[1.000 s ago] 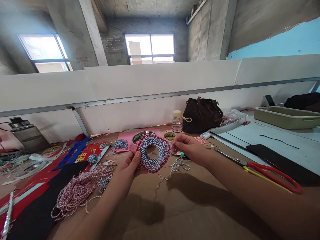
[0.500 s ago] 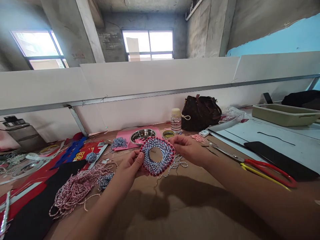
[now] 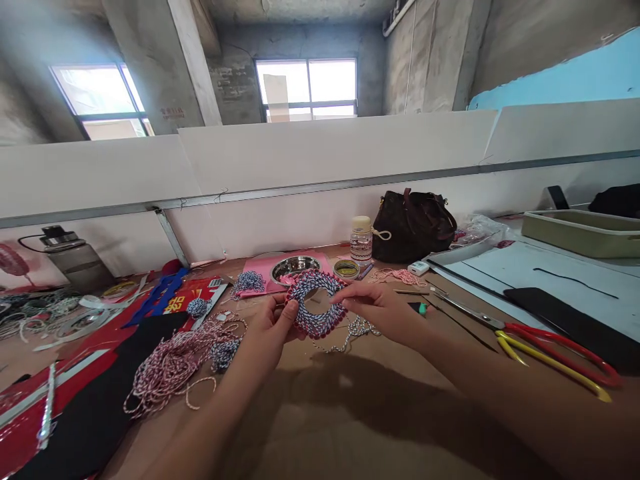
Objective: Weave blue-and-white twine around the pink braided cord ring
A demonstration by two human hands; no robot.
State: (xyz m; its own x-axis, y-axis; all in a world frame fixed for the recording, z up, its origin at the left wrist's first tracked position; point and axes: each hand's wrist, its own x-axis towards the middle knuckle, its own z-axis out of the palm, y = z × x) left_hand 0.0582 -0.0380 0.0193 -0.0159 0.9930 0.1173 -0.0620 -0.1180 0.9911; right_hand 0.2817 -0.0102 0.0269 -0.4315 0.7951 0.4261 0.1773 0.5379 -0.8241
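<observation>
A ring of woven cord [image 3: 320,325], blue and white with a red scalloped edge, is held up above the table. My left hand [image 3: 273,325] grips its left side, thumb on the front and fingers behind. At the upper right of the ring, my right hand [image 3: 377,305] is closed on its edge, with the index finger lying across the front. Below and behind the ring lies a loose blue-and-white cord [image 3: 356,331]. To the left of my left forearm is a pile of pink-and-white cord [image 3: 167,370].
Scissors [image 3: 500,327] with red and yellow handles lie right of my right arm. A metal bowl [image 3: 274,272], a tape roll [image 3: 346,269], a clear bottle [image 3: 361,243] and a dark handbag [image 3: 415,230] stand behind. A green tray [image 3: 580,237] sits far right.
The view has shifted left, so things appear further right. The ring has tilted back a little, and my right index finger has moved from its edge onto its front face.
</observation>
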